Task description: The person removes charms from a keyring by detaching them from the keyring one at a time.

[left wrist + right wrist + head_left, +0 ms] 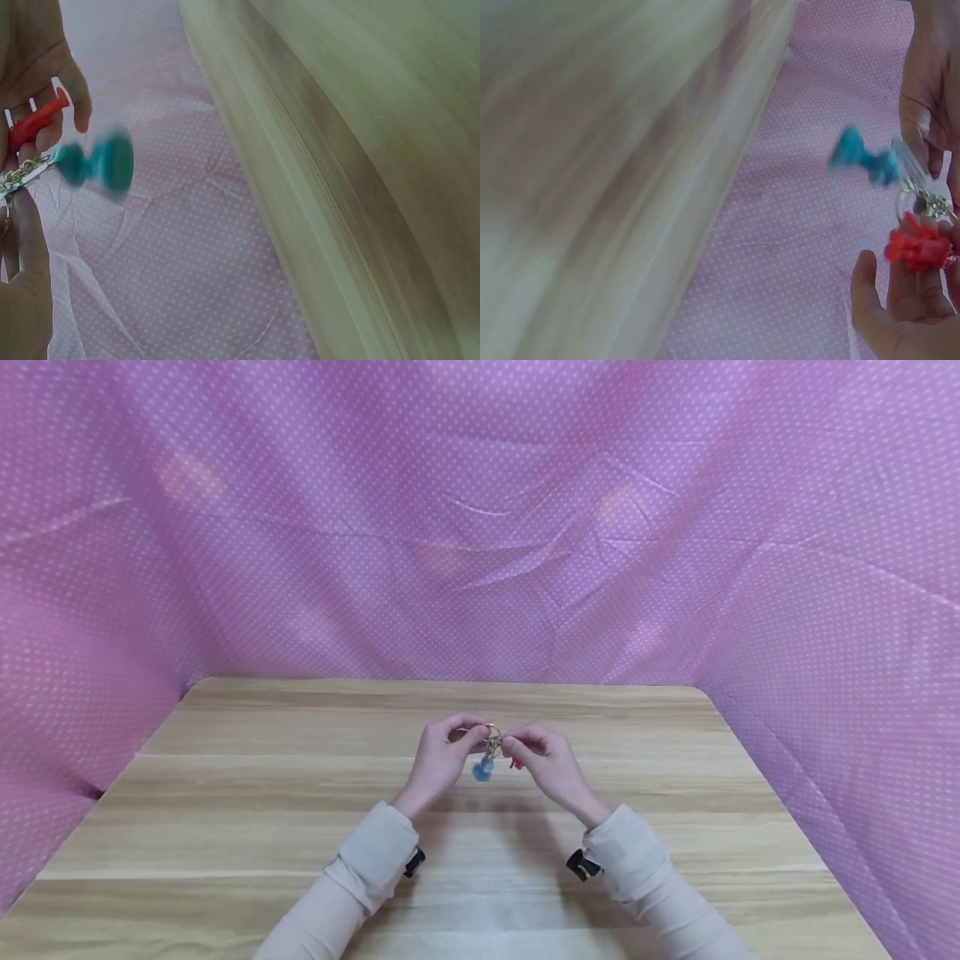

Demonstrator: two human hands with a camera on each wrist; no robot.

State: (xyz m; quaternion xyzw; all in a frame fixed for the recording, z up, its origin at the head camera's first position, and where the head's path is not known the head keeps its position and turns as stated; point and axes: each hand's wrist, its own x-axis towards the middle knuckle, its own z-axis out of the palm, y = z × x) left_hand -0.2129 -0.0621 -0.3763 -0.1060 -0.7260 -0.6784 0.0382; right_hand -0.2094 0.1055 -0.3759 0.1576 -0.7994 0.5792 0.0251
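Note:
Both hands are raised over the wooden table, holding a keychain between them. My left hand (441, 753) pinches its gold ring (492, 727) between thumb and fingers. Close beside it, my right hand (551, 762) pinches the chain end that carries a red charm (517, 763). From the middle hangs a blue-teal charm (482, 768), blurred in the left wrist view, with two rounded parts. A gold chain (931, 202) and a clear strip show at the fingers in the right wrist view. The red charm (919, 246) lies against the right fingers there; its exact shape is unclear.
The light wooden table (262, 827) spreads under both forearms. Pink-purple dotted cloth (465, 527) encloses it at the back and sides. Each wrist wears a small black device (583, 865) below a beige sleeve.

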